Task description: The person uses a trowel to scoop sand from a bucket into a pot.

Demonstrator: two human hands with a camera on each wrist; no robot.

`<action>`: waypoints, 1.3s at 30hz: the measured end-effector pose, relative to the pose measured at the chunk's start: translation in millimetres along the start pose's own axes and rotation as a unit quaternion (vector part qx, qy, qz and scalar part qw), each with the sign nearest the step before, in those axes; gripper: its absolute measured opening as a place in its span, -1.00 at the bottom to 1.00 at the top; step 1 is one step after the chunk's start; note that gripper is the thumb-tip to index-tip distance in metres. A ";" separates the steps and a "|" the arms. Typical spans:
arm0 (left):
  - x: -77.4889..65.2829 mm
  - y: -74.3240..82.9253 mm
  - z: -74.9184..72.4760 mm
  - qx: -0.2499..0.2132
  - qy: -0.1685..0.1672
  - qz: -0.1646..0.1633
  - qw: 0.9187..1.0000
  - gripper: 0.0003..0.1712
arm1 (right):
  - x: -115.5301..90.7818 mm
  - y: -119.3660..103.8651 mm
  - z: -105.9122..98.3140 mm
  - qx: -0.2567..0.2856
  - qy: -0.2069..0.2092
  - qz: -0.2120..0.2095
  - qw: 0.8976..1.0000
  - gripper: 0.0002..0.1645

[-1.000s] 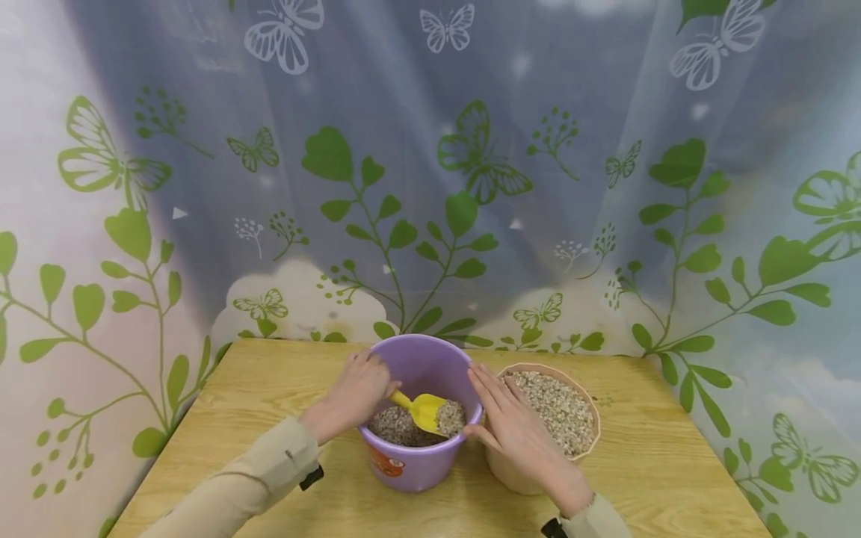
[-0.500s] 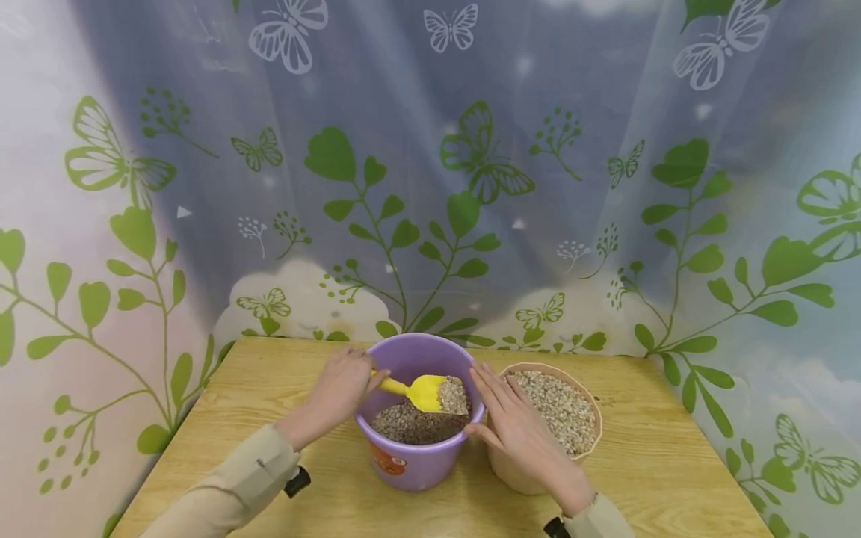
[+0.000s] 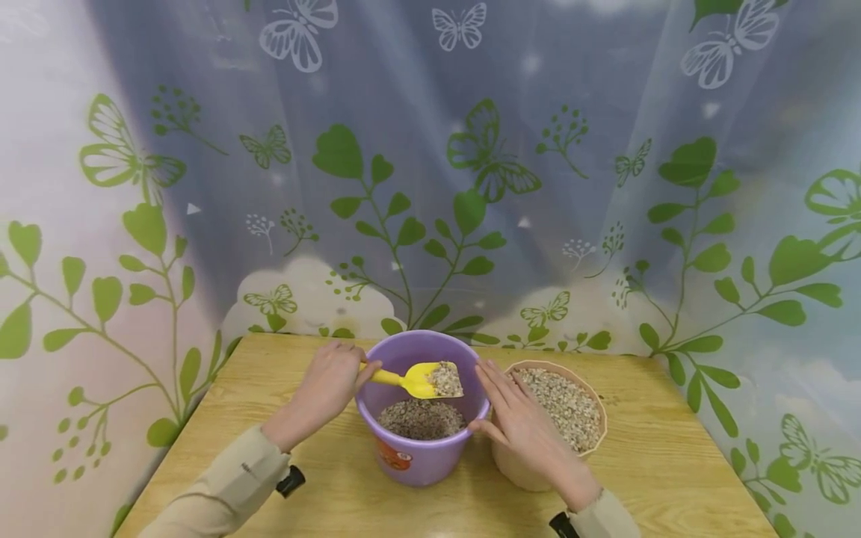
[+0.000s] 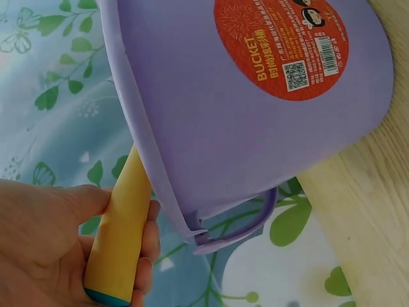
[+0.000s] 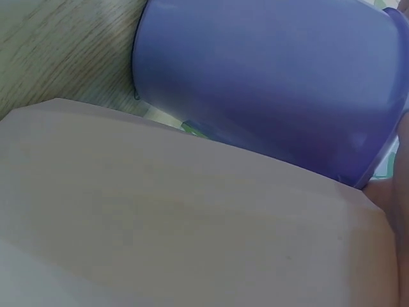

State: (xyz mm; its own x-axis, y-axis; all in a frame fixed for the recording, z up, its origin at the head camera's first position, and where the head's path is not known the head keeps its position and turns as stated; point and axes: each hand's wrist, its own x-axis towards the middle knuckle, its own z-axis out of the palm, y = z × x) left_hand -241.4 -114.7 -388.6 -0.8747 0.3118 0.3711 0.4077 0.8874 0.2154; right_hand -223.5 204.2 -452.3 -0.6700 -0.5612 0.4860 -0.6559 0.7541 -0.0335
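Observation:
In the head view my left hand (image 3: 321, 390) grips the handle of a yellow scoop (image 3: 418, 382). Its blade, loaded with pale grit, hangs inside the upper part of a purple bucket (image 3: 440, 465). Darker-looking grit (image 3: 420, 420) covers the bucket's bottom. The left wrist view shows thumb and fingers around the yellow handle (image 4: 118, 224) with its teal end, beside the rim. My right hand (image 3: 528, 433) lies with straight fingers at the bucket's right rim, holding nothing. Below it is a beige pot (image 3: 518, 472) full of grit (image 3: 572, 409).
Bucket and pot stand side by side on a wooden table (image 3: 673, 448). A curtain (image 3: 572, 75) with leaves and butterflies hangs behind the table and at both sides. The bucket's purple carrying handle (image 4: 246, 233) hangs at its side in the left wrist view.
My left hand has lifted the scoop from the grit in the bucket up towards the rim, moving slightly left. The right hand stays at the rim. The head view has shifted a little.

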 end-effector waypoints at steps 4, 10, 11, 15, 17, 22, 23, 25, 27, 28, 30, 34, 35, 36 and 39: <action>0.6 0.8 1.2 -0.005 -0.003 0.002 1.000 -0.68 | -5.9 4.7 -4.4 0.001 -0.009 0.013 1.000 0.08; 0.8 3.7 3.0 -0.004 -0.002 0.007 1.000 -0.70 | -25.4 21.2 -21.9 0.000 -0.002 0.046 0.999 0.00; 0.8 4.1 3.5 -0.003 -0.001 0.007 1.000 -0.70 | -29.3 25.5 -24.9 -0.008 0.003 0.049 0.999 -0.02; 1.0 6.3 5.5 0.004 0.003 0.010 1.000 -0.69 | -48.3 42.7 -37.1 -0.033 0.018 0.072 0.997 -0.06; 1.6 7.4 6.2 0.009 0.009 0.014 1.000 -0.68 | -59.0 50.3 -44.1 -0.027 0.008 0.097 0.995 -0.07; 4.7 10.8 3.0 0.012 0.033 0.026 0.999 -0.68 | -86.0 64.9 -60.3 -0.009 -0.042 0.164 0.986 -0.04; 5.8 11.6 1.9 0.012 0.038 0.028 0.999 -0.68 | -90.8 67.5 -62.2 -0.013 -0.049 0.170 0.984 -0.03; 8.5 13.6 -0.9 0.016 0.045 0.035 0.998 -0.68 | -99.4 71.6 -64.8 -0.015 -0.058 0.180 0.982 -0.03; 12.0 16.0 -3.2 0.021 0.049 0.041 0.998 -0.67 | -106.6 74.4 -65.5 -0.020 -0.058 0.180 0.982 -0.03; 14.0 17.6 -4.5 0.021 0.049 0.044 0.998 -0.67 | -109.7 75.5 -65.4 -0.022 -0.057 0.180 0.982 -0.03; 18.4 21.5 -7.3 0.022 0.042 0.049 0.998 -0.66 | -114.5 77.0 -64.4 -0.023 -0.055 0.179 0.982 -0.04; 29.5 34.1 -13.5 0.012 0.020 0.058 0.998 -0.63 | -120.9 78.8 -59.4 -0.028 -0.057 0.176 0.982 -0.05; 32.3 38.2 -14.8 0.010 0.017 0.060 0.998 -0.62 | -121.9 78.8 -58.1 -0.029 -0.058 0.177 0.982 -0.05; 35.4 42.7 -15.8 0.005 0.014 0.063 0.998 -0.62 | -122.7 78.8 -56.9 -0.029 -0.058 0.177 0.982 -0.06; 44.6 58.3 -16.3 0.001 0.014 0.076 0.997 -0.61 | -123.4 77.8 -55.2 -0.029 -0.055 0.182 0.981 -0.06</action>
State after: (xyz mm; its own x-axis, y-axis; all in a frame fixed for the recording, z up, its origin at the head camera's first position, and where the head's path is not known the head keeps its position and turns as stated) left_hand -252.3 -54.6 -344.8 -0.7947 0.4338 0.4245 0.5350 0.8310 0.1523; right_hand -172.7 351.0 -466.7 -0.8922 -0.2814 0.3533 -0.3468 0.9279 -0.1366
